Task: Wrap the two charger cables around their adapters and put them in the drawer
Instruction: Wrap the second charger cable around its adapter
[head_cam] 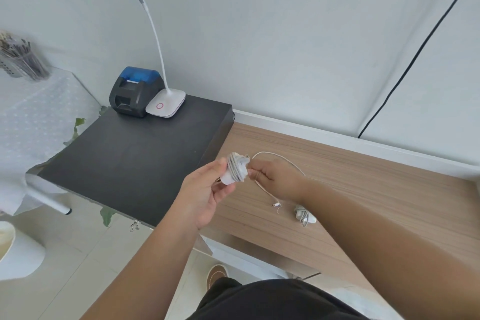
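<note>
My left hand (205, 195) holds a white adapter (237, 169) above the wooden desk, with several turns of its pale cable wound around it. My right hand (275, 179) pinches that cable (278, 155) right beside the adapter; the loose length loops behind my right hand and its plug end (276, 206) dangles near the desk. A second white adapter (304, 215), wrapped in its own cable, lies on the desk just under my right forearm. No drawer opening is visible.
A black box (135, 158) sits left of the wooden desk (363, 189), with a small black and blue printer (135, 92) and a white lamp (166, 104) at its back. A cloth-covered table (39, 117) stands further left. A black wire (415, 54) runs down the wall.
</note>
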Motion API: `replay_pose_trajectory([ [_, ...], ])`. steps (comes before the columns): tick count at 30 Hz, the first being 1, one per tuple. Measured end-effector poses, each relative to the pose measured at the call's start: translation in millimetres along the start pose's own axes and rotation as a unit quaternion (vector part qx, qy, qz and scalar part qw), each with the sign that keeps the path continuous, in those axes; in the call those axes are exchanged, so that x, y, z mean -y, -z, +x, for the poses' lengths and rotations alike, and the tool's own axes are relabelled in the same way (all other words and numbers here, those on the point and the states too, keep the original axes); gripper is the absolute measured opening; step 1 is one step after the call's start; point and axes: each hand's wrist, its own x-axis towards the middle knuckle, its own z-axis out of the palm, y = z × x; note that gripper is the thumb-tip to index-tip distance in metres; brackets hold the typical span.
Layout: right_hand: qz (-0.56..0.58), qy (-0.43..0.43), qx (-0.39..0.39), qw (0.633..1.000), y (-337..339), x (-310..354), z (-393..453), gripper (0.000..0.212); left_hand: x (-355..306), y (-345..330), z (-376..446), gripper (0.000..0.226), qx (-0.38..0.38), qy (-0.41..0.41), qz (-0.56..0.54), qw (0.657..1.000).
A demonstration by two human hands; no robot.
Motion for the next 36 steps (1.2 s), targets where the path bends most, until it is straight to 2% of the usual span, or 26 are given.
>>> replay_pose_trajectory([
  [2,-0.064,0.006,0.023,0.998,11.7,-2.2,4.2,0.025,0.4,7.2,-4.5,0.026,0.052,-0.001,0.092,0.994],
  [4,-0.112,0.008,0.056,0.992,18.3,0.5,6.9,0.022,2.4,10.5,-6.5,0.027,0.059,-0.006,0.208,0.976],
  [7,-0.170,0.019,0.075,0.982,14.9,13.6,8.4,0.021,9.3,10.5,-2.0,0.034,0.015,-0.021,0.352,0.936],
  [9,-0.191,0.024,0.073,0.979,10.7,23.7,6.9,0.022,14.3,9.6,1.2,0.034,-0.025,-0.027,0.380,0.924],
  [12,-0.202,0.022,0.058,0.977,3.3,30.8,0.0,0.018,18.7,10.8,3.8,0.030,-0.064,-0.032,0.332,0.941],
  [17,-0.101,-0.007,0.034,0.994,-16.8,32.0,-9.3,0.026,18.4,16.0,12.8,0.030,-0.125,-0.033,0.154,0.980],
  [21,-0.028,-0.025,-0.050,0.998,-34.0,35.7,-15.9,0.022,18.4,4.4,12.9,0.024,-0.157,-0.045,0.059,0.985],
  [24,-0.035,-0.041,-0.098,0.994,-43.3,36.3,-12.7,0.026,17.6,-5.2,14.2,0.022,-0.176,-0.038,-0.004,0.984],
  [28,-0.036,-0.031,-0.125,0.991,-46.4,32.1,-9.4,0.028,11.8,-15.3,18.2,0.021,-0.190,-0.034,-0.067,0.979],
  [32,-0.012,-0.022,-0.125,0.992,-48.4,26.2,-14.6,0.029,4.1,-20.0,19.9,0.031,-0.186,-0.024,-0.112,0.976],
  [36,0.071,-0.005,-0.109,0.991,-36.7,16.6,-15.0,0.023,3.1,-22.5,17.1,0.014,-0.134,0.001,-0.134,0.982],
])
